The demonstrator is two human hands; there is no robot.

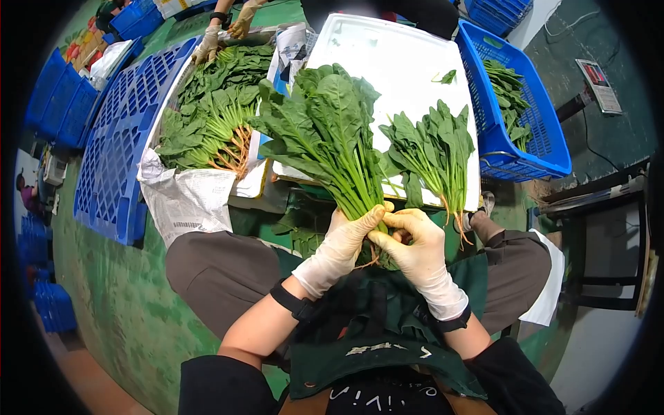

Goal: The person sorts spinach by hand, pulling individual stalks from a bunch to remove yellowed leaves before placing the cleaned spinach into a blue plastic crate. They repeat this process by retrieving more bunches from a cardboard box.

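Both of my hands wear pale gloves and grip one bunch of spinach (325, 131) at its stems, above my lap. My left hand (344, 242) wraps the stems from the left. My right hand (415, 243) closes on them from the right, fingers near the roots. The leaves fan upward over a white board (401, 62). A second, smaller spinach bunch (432, 149) lies on that board, just right of the held one.
A heap of loose spinach (207, 117) lies on newspaper (183, 200) at the left, beside a blue pallet (117, 138). A blue crate (508, 104) with greens stands at the right. Another person's gloved hands (225, 31) work at the far end.
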